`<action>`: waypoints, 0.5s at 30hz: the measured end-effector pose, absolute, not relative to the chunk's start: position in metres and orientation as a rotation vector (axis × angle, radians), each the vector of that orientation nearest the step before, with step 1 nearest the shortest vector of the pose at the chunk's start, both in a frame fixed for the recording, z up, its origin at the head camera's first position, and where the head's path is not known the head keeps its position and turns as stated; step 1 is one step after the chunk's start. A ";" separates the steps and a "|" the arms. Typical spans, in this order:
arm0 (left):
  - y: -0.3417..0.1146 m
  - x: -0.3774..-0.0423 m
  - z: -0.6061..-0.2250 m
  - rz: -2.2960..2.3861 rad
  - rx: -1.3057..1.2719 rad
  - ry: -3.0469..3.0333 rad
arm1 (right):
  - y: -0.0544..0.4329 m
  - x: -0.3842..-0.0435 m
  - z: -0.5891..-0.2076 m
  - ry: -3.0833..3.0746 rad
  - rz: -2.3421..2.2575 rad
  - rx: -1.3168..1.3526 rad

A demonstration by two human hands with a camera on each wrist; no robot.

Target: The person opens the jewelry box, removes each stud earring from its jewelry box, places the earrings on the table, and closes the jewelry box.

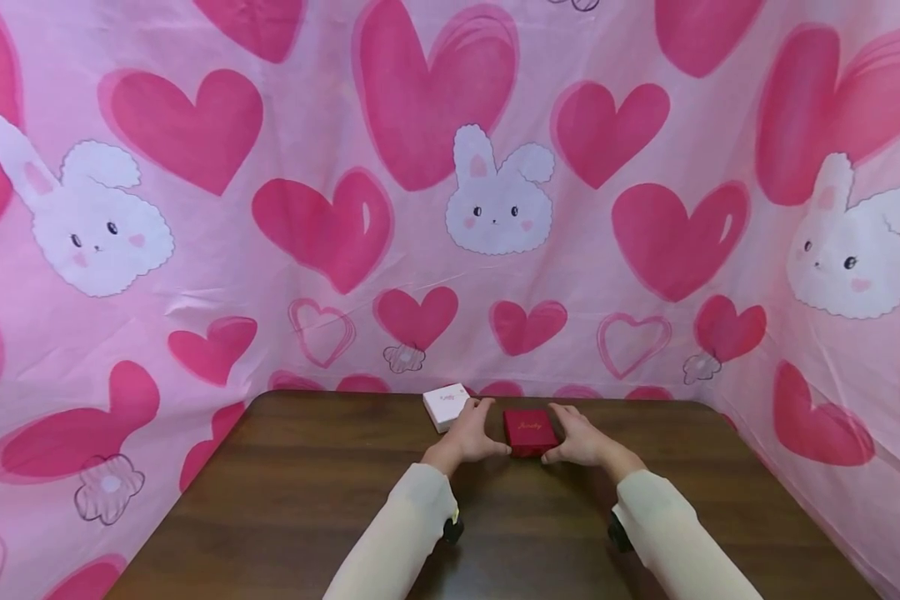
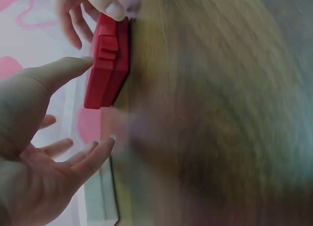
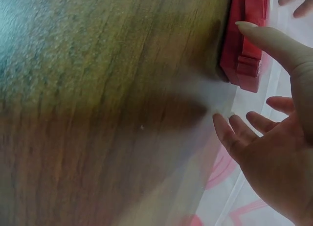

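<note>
The red box [image 1: 530,432], set toward the surface's [image 1: 307,492] far edge, is flanked by the left hand [image 1: 467,435] and right hand [image 1: 583,438], both spread; a white box [image 1: 444,407] is partly hidden behind the left.

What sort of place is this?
Probably a small curtained-off booth: pink cloth printed with hearts and rabbits hangs behind and beside a wooden table, with a red box and white box.

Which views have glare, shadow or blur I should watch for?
Head: red box in clear outline, its gold lettering faint; left wrist: tabletop grain smeared, box crisper; right wrist: pale bluish glare at the tabletop's upper left, dark shadow near the right hand.
</note>
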State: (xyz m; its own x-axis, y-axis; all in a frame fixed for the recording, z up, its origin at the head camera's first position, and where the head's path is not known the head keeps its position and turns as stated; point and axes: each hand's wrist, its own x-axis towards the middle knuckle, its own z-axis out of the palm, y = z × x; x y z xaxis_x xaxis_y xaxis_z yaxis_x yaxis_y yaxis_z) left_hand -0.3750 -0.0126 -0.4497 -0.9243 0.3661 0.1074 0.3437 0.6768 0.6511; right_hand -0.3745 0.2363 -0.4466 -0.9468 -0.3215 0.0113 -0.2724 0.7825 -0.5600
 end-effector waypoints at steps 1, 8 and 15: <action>-0.012 -0.375 -0.450 1.123 0.597 2.840 | 0.236 -0.375 -0.447 2.880 -0.890 -0.477; -0.008 -0.379 -0.452 1.233 0.532 2.781 | 0.237 -0.379 -0.448 2.851 -0.912 -0.469; 0.001 -0.380 -0.454 1.242 0.545 2.749 | 0.240 -0.381 -0.454 2.801 -0.977 -0.460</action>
State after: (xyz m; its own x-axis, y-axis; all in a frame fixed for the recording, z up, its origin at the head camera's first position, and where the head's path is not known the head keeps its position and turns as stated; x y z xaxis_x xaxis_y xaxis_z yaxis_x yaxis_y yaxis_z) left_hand -0.3800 0.0006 -0.4544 -0.9341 0.3490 0.0754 0.2873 0.6094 0.7390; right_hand -0.3805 0.2396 -0.4539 -0.9434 -0.3302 -0.0308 -0.2394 0.7424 -0.6257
